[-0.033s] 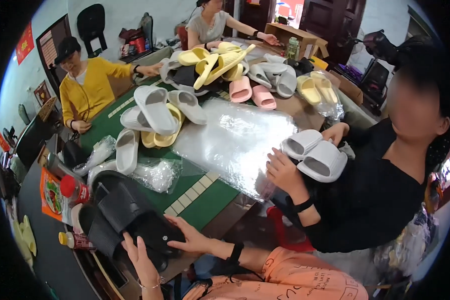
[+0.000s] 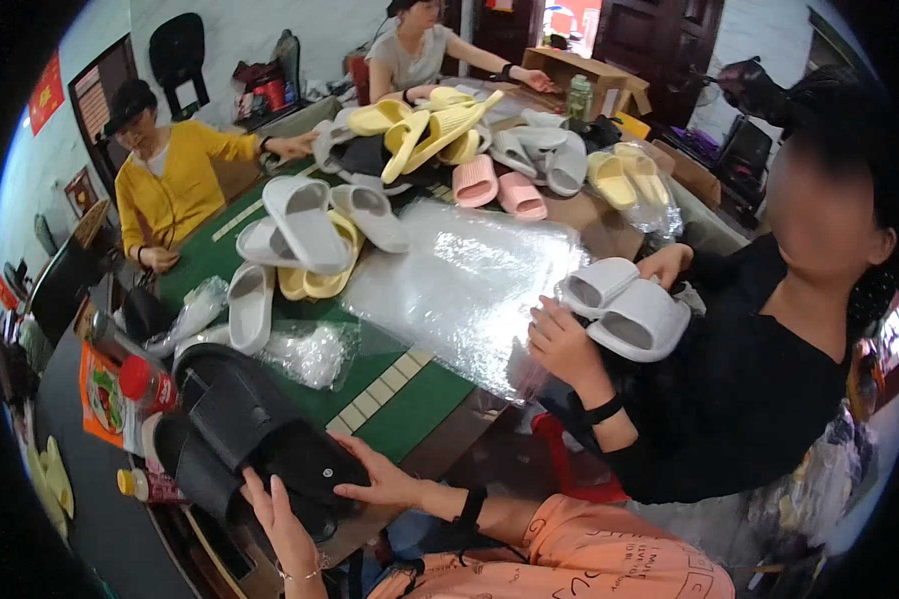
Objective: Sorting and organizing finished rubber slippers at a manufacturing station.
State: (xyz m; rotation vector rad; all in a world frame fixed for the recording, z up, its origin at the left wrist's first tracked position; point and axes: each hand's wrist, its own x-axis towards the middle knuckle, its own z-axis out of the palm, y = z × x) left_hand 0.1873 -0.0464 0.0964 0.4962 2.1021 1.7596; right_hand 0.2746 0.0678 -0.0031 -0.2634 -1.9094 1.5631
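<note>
A pair of black slippers (image 2: 260, 419), one overlapping the other, lies tilted in front of me at the table's near left corner. My right hand (image 2: 385, 477) grips the right-hand end of the upper slipper, thumb and fingers apart at its edge. Against the near side of the pair rests my left hand (image 2: 285, 524), its fingers stretched out and touching the slippers. Part of the lower slipper is hidden under the upper one.
Grey slippers (image 2: 305, 220) and clear plastic bags (image 2: 459, 290) lie on the green table (image 2: 425, 399). To the right, a person in black (image 2: 729, 379) holds white slippers (image 2: 634, 314). A red-capped jar (image 2: 148, 382) stands left. Two more people sit at the far side.
</note>
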